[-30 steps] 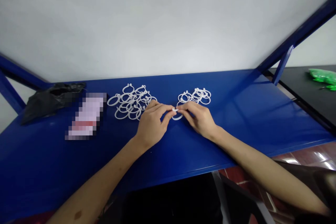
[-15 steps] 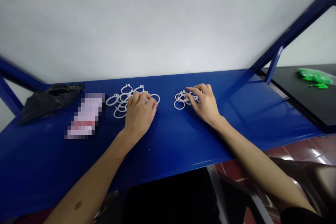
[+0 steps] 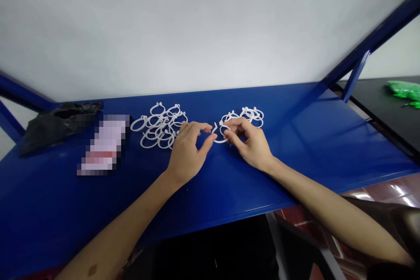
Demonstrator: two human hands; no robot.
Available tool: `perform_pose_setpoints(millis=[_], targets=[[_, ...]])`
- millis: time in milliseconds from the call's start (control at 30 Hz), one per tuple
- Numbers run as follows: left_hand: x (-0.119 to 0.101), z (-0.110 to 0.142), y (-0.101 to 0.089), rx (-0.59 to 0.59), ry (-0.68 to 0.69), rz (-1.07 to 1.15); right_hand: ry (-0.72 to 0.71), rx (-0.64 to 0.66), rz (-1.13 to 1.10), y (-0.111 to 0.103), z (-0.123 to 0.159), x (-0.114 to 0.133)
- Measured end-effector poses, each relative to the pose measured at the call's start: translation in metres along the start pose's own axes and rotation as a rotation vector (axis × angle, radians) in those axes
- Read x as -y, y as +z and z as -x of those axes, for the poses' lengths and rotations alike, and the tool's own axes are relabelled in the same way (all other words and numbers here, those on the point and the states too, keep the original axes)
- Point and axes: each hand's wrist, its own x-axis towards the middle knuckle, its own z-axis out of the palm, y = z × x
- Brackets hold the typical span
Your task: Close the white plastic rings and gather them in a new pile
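Between my two hands is one white plastic ring [image 3: 220, 141] with a gap at its top. My left hand [image 3: 190, 146] pinches its left side between thumb and forefinger. The right side is gripped by my right hand [image 3: 247, 142], thumb and fingers closed on it. Left of my left hand lies a loose pile of several white rings [image 3: 157, 129] with small knobs at their ends, partly hidden by that hand. Behind my right hand is a smaller group of white rings [image 3: 254, 113], overlapping one another.
A blue metal shelf [image 3: 210, 192] carries everything. To the left lie a crumpled black plastic bag [image 3: 59, 124] and a blurred pinkish-white flat object [image 3: 105, 142]. Blue struts [image 3: 356, 76] rise at the sides. Beyond, a green item in clear plastic [image 3: 405, 92] rests on a black surface.
My left hand has left the pile and moved right with a white ring. My right hand has shifted slightly left and nearer, away from the smaller group, and now grips that ring too.
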Motion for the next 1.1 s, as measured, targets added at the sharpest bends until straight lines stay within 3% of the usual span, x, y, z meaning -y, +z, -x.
perform_pose_setpoints(millis=[133, 267, 467, 567, 700, 833, 933, 1100], targets=[[-0.002, -0.003, -0.001, 0.095, -0.135, 0.167, -0.064, 0.039, 0.059, 0.002, 0.003, 0.003], [-0.005, 0.000, -0.001, 0.106, -0.189, 0.217, -0.179, 0.083, 0.125, 0.001, 0.006, 0.007], [-0.020, 0.007, -0.002, 0.065, -0.036, 0.150, -0.357, 0.187, 0.184, -0.003, 0.010, 0.002], [-0.021, 0.007, 0.000, 0.073, -0.001, 0.065, -0.415, 0.144, 0.223, -0.003, 0.007, 0.001], [0.003, -0.001, -0.005, 0.149, 0.016, -0.084, -0.422, -0.029, 0.369, -0.007, -0.005, 0.001], [0.038, -0.011, -0.024, 0.150, -0.069, -0.394, -0.311, -0.177, 0.545, -0.021, -0.018, -0.013], [0.052, -0.015, -0.032, 0.169, -0.114, -0.557, -0.232, -0.181, 0.655, -0.032, -0.024, -0.029], [0.056, -0.011, -0.022, 0.175, -0.145, -0.579, -0.194, -0.178, 0.787, -0.035, -0.025, -0.037]])
